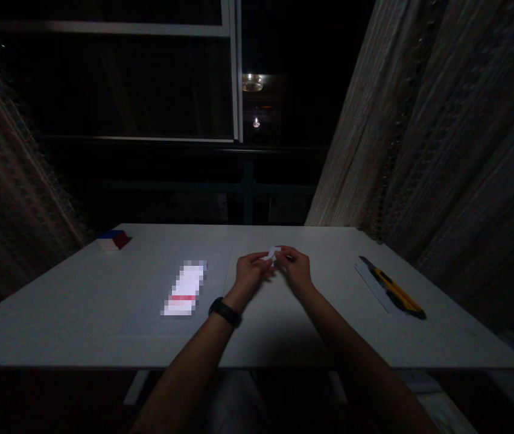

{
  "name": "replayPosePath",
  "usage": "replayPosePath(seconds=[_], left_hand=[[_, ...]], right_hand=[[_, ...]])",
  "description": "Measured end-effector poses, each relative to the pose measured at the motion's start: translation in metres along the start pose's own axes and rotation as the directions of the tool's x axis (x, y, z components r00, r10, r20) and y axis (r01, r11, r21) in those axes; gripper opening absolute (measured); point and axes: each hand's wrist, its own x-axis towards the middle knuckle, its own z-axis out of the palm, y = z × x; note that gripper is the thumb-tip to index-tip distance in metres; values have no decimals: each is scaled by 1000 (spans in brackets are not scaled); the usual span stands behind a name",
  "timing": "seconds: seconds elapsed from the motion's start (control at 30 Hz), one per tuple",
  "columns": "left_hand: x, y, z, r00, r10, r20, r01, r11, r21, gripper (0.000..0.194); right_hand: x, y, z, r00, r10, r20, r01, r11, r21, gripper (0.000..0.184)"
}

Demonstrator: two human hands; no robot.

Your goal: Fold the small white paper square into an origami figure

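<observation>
Between my two hands, a little above the white table point(279, 343), is a small folded piece of white paper point(274, 251). My left hand point(251, 272), with a dark band on its wrist, pinches the paper from the left. From the right, my right hand point(297, 267) pinches it with thumb and fingers. My fingertips hide part of the paper, and its exact folds are too small to make out. Left of my hands a lit phone point(185, 288), its screen blurred, lies on a large pale sheet point(143, 310).
A yellow and black utility knife point(395, 289) with its blade out lies at the right on a white strip point(372, 286). At the far left corner sits a blue, white and red cube point(113, 240). Curtains point(352, 120) and a dark window stand beyond the table.
</observation>
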Motion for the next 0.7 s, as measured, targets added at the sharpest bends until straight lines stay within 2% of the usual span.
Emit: replayPosePath(seconds=[0.2,0.37,0.7], left_hand=[[-1,3,1,998,-54,-19,53,998,-25,35],[2,-4,0,997,-68,47,72,994,-85,34],[0,-1,1,991,-97,90,103,992,-72,28]], right_hand=[[0,2,-1,997,-72,26,74,993,-97,18],[2,3,-4,995,-102,11,102,975,-198,17],[3,4,-5,997,-71,-17,66,979,-192,19]])
